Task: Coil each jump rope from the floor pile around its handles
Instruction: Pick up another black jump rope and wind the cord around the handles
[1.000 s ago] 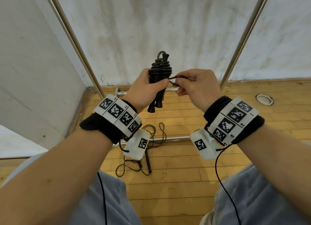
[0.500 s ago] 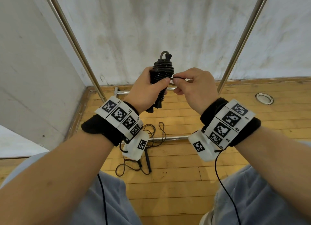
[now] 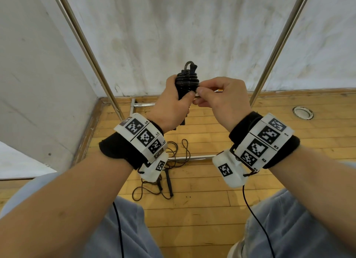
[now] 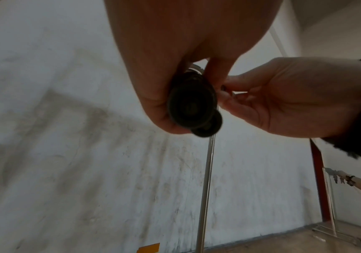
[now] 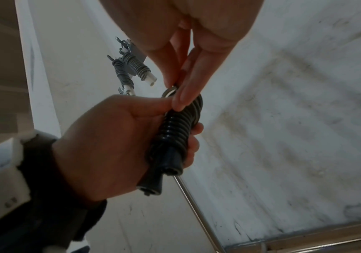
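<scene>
A black jump rope point(image 3: 187, 80) stands upright at chest height, its cord wound tightly round both handles. My left hand point(image 3: 173, 101) grips the wound bundle point(image 5: 176, 131) with the thumb on its side. My right hand point(image 3: 215, 95) pinches the last short loop of cord point(image 5: 169, 89) against the coil between thumb and fingertips. The handle ends point(image 4: 197, 111) point down below my left palm. A loose black jump rope point(image 3: 167, 173) lies tangled on the wooden floor below my wrists.
A metal rack frame with slanted poles point(image 3: 86, 51) point(image 3: 277, 49) stands against the white wall, its base bars on the floor. Coiled grey ropes point(image 5: 129, 68) hang high on it. A round floor fitting point(image 3: 302, 112) lies at right. My knees fill the lower view.
The cord loop in my right hand has shortened and now sits against the coil. Both hands have come closer together and the bundle has turned a little more upright.
</scene>
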A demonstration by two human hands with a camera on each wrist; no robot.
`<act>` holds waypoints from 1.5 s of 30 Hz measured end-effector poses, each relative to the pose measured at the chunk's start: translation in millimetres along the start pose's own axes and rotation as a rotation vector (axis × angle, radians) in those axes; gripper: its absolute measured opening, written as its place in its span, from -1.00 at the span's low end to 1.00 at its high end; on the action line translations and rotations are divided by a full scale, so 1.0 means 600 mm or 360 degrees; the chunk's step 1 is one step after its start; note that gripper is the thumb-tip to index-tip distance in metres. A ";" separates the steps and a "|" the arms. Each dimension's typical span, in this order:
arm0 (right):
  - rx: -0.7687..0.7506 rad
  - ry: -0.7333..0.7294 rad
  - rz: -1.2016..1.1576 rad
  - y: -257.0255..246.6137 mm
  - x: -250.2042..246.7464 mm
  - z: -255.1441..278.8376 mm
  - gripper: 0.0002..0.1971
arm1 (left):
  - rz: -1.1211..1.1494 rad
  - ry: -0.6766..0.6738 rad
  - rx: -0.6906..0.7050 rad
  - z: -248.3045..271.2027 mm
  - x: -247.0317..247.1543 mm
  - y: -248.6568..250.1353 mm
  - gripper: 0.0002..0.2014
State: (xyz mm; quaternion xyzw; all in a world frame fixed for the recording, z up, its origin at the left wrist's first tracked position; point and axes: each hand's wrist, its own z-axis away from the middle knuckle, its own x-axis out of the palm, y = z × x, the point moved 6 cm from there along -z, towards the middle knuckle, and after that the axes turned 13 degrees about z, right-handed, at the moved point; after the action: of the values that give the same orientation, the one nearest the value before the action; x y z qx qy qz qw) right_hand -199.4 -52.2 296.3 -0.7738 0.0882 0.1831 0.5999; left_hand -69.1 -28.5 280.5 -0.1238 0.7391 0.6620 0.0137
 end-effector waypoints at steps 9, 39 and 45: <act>-0.0055 0.0051 0.0215 -0.002 0.002 0.001 -0.86 | -0.0206 -0.0121 0.0146 0.007 0.009 0.007 -0.40; -0.0787 -0.0080 0.0923 -0.047 -0.007 -0.006 -0.91 | 0.0223 -0.0476 -0.0126 -0.002 -0.005 0.002 -0.59; -0.0619 -0.0155 0.0630 -0.033 -0.009 -0.016 -0.85 | 0.0177 -0.0429 -0.0136 -0.003 -0.012 0.005 -0.50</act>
State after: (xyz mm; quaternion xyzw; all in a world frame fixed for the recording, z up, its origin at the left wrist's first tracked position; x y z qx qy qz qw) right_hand -195.6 -56.6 318.3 -0.8324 0.1720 0.3471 0.3962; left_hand -62.6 -28.8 284.7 0.0069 0.7075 0.7031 0.0709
